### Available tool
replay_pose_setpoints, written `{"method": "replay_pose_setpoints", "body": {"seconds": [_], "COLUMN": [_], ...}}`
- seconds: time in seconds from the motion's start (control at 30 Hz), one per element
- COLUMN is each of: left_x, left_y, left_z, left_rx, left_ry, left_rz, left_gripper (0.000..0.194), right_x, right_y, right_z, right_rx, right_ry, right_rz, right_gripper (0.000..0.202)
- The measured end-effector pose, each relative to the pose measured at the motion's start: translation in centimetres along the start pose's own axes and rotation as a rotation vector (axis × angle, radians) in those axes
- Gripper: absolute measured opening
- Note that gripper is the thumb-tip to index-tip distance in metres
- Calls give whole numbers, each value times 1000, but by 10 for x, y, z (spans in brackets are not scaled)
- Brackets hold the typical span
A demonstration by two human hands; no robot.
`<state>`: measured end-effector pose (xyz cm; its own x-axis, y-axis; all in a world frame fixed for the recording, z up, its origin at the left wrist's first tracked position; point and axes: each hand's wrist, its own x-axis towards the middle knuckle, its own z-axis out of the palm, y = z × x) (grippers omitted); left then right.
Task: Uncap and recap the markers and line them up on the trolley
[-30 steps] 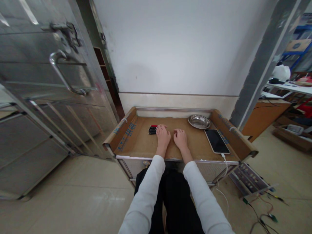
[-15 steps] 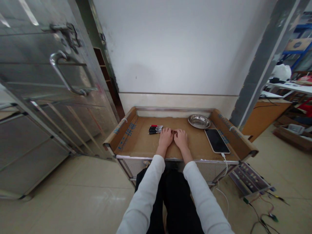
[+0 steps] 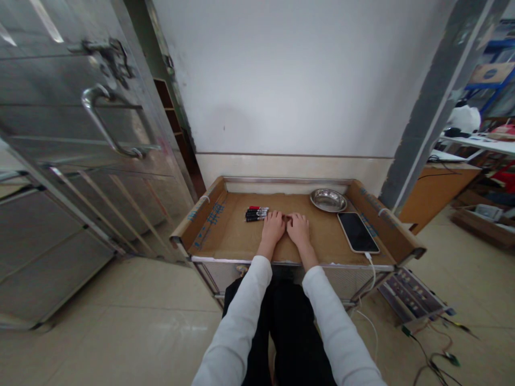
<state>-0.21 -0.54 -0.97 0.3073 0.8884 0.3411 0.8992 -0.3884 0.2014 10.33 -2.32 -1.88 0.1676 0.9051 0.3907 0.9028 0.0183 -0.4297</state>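
The pens [image 3: 252,214], one red and others black, lie on brown cardboard [image 3: 229,236], left of the silver dish [image 3: 328,201]. The left hand [image 3: 273,226] and right hand [image 3: 298,228] sit together, left of the dish and nearer, fingers bent; I cannot tell if they hold anything. The dish shows its shiny bottom. A phone [image 3: 358,232] lies just in front of it. Blue writing [image 3: 216,213] far left of the dish is too blurry to read.

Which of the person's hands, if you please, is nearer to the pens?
Left. The left hand is just beside the right-hand end of the pens; the right hand is farther to their right, on the far side of the left one.
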Motion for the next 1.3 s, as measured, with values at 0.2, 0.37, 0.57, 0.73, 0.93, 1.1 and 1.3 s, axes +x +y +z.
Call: {"method": "replay_pose_setpoints", "body": {"seconds": [0.2, 0.37, 0.57, 0.73, 0.93, 1.1, 1.3], "left_x": [-1, -2, -1, -1, 0, 0, -1], "left_y": [1, 1, 1, 0, -1, 0, 0], "left_z": [-2, -2, -1, 0, 2, 2, 1], "left_rx": [-11, -17, -20, -16, -26, -18, -11], "left_ry": [10, 13, 9, 9, 39, 23, 28], "left_rz": [-2, -1, 1, 0, 8, 1, 7], "left_gripper": [21, 21, 21, 20, 17, 19, 19], "right_x": [0, 0, 0, 0, 0, -1, 0], "right_y": [1, 1, 0, 1, 1, 0, 1], "right_z": [1, 1, 0, 2, 1, 0, 0], "right_rx": [-5, -6, -15, -11, 3, 14, 19], "right_ry": [-1, 0, -11, -3, 12, 9, -5], "right_rz": [-8, 3, 7, 4, 4, 2, 8], "right_gripper": [29, 29, 29, 29, 29, 29, 30]}}
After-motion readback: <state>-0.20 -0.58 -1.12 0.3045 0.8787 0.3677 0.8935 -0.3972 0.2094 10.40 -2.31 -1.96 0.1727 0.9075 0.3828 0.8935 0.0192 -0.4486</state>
